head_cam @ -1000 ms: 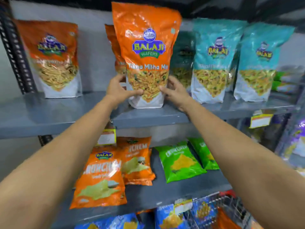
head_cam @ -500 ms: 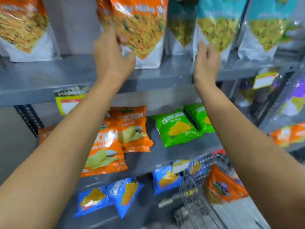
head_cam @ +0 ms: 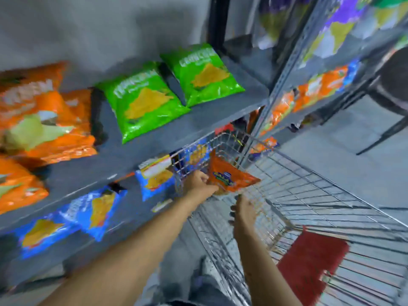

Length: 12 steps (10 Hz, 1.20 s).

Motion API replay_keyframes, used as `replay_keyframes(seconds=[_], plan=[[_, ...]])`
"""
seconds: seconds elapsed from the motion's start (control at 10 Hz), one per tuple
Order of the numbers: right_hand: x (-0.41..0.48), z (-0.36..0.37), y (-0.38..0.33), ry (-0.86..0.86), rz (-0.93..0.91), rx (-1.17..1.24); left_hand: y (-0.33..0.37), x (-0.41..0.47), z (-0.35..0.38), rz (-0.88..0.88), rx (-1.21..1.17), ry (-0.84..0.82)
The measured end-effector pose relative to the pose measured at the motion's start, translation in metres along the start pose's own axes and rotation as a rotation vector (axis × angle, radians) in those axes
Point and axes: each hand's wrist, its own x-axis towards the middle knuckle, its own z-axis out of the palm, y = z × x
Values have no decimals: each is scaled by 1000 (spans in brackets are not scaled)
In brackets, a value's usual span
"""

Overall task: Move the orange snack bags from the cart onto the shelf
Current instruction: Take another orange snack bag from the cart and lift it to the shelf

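An orange snack bag (head_cam: 229,174) lies tilted at the far end of the wire cart (head_cam: 309,195). My left hand (head_cam: 198,183) is at the bag's left edge with fingers curled onto it, inside the cart. My right hand (head_cam: 242,209) hovers just below the bag, fingers spread, holding nothing. The grey shelf (head_cam: 154,138) runs along the left. The picture is blurred by motion.
Two green bags (head_cam: 143,100) and several orange bags (head_cam: 44,120) lie flat on the middle shelf. Blue bags (head_cam: 95,208) sit on the shelf below. A red flap (head_cam: 309,259) is at the cart's near end. A second rack (head_cam: 309,91) stands at right, a dark chair (head_cam: 390,89) beyond.
Both hands left the big orange bag standing on the upper shelf and dropped down into the cart. My view swung down and right. My left hand now touches another orange bag.
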Motion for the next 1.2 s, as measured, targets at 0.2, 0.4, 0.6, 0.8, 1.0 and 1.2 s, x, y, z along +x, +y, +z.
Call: replay_keyframes(seconds=[0.2, 0.4, 0.6, 0.8, 1.0, 1.2], plan=[[112, 22, 51, -112, 49, -212, -31, 109, 56, -266, 193, -96], [217, 37, 76, -333, -238, -456, -57, 191, 90, -144, 195, -21], [249, 47, 72, -474, -474, -607, -67, 198, 107, -82, 232, -131], [240, 15, 52, -472, -332, -419, -57, 176, 96, -35, 242, -183], [166, -33, -11, -542, -390, -130, -18, 128, 54, 115, 53, -198], [45, -40, -73, -650, -624, 29, 23, 32, -45, 415, -218, -140]])
